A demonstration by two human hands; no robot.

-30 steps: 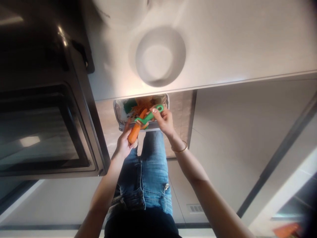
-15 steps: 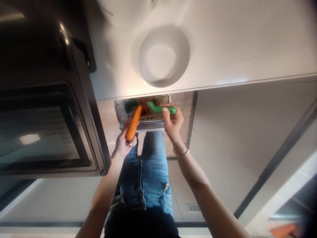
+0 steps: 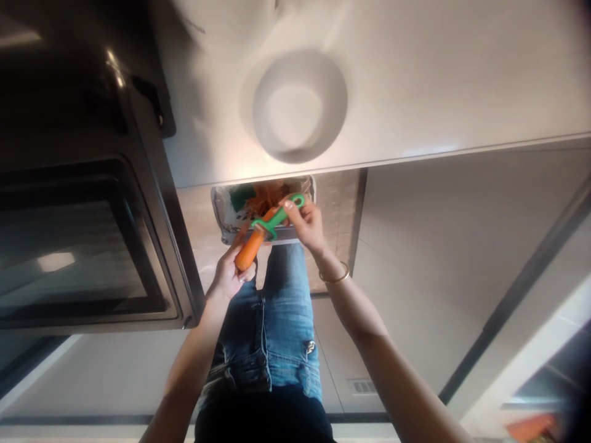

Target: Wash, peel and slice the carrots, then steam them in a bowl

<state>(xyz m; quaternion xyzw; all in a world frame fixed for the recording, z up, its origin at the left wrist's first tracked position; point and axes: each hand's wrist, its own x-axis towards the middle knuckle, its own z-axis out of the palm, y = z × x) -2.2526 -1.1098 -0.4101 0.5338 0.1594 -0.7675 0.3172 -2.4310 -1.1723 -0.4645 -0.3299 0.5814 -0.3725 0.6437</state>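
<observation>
The picture is upside down. My left hand (image 3: 229, 272) is closed around the lower end of an orange carrot (image 3: 249, 248), held tilted over a small bin (image 3: 222, 216) on the floor. My right hand (image 3: 308, 225) grips a green peeler (image 3: 277, 216) by its handle. The peeler's head rests on the carrot about midway along it. Orange peelings and something green lie inside the bin. A gold bangle (image 3: 336, 277) sits on my right wrist.
A white bowl (image 3: 299, 106) stands on the pale countertop (image 3: 462, 80) above the bin. A dark oven (image 3: 87, 227) with a glass door fills the left side. My legs in blue jeans (image 3: 272, 320) are in the middle. White cabinet fronts are at the right.
Half a second ago the peeler was lifted off, out over the bin; now its head is back on the carrot's middle. The carrot tilted slightly.
</observation>
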